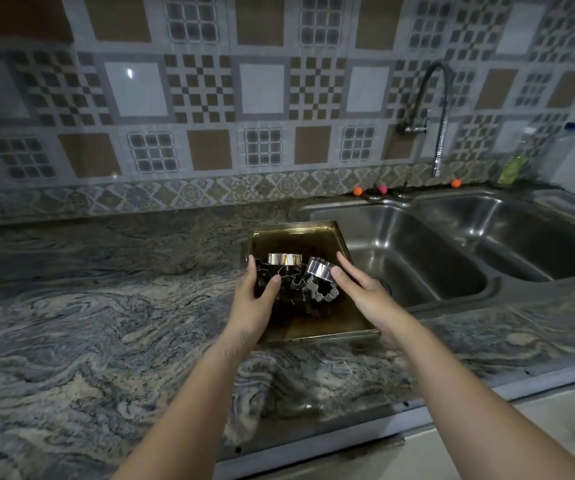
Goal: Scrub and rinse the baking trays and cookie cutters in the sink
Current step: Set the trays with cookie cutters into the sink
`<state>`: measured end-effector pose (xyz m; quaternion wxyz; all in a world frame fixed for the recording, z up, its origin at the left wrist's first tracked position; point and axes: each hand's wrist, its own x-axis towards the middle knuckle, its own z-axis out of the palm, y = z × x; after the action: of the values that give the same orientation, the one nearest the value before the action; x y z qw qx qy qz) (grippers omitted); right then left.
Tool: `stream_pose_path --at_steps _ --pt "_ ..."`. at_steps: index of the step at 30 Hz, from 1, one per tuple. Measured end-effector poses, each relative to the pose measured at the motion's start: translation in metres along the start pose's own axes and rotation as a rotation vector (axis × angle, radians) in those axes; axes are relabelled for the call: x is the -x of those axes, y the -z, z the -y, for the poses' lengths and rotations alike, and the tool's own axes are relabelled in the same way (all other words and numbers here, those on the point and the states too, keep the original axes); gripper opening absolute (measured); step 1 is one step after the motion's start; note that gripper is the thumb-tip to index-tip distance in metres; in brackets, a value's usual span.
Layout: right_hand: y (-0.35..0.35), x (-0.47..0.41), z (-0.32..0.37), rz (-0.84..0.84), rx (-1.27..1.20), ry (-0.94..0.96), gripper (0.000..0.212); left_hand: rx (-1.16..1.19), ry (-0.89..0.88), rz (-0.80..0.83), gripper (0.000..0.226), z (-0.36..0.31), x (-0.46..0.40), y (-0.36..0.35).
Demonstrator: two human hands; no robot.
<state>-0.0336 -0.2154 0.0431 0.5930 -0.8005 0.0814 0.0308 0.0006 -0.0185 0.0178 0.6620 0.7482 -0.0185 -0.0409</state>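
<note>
On the marbled grey countertop, which fills the left of the view, nothing stands until the baking tray at the edge of the sink — a dark, brownish metal tray with a raised rim, its right side reaching over the lip of the left basin. Shiny cookie cutters lie heaped in the middle of the tray: a round ring at the back, a tilted one beside it, and scalloped ones in front. The left hand grips the tray's left rim, fingers curled over the outer edge and the thumb pressed down inside, next to the cutters. The right hand is at the tray's right rim with fingers nearly straight and loosely spread; the thumb tip touches or nearly touches the tilted cutter, and whether the fingers actually clasp the rim cannot be told. Past the hands lies the double steel sink, its right basin beside the left one. A curved tap with a coiled hose comes off the patterned tile wall above the divider — and a green bottle stands in the far right corner.
</note>
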Motion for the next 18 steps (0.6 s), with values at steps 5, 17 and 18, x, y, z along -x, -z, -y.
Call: stream_pose_path --at_steps 5,17,18 --pt "0.061 0.002 -0.017 -0.053 0.010 0.040 0.059 -0.086 -0.084 0.019 0.074 -0.015 -0.001 -0.062" --pt "0.280 0.015 -0.083 -0.145 0.134 -0.014 0.060 -0.049 -0.105 0.147 0.063 -0.042 0.001 -0.292" --pt "0.296 0.016 -0.088 -0.153 0.133 -0.022 0.060 -0.039 -0.099 0.165 0.063 -0.045 0.001 -0.309"
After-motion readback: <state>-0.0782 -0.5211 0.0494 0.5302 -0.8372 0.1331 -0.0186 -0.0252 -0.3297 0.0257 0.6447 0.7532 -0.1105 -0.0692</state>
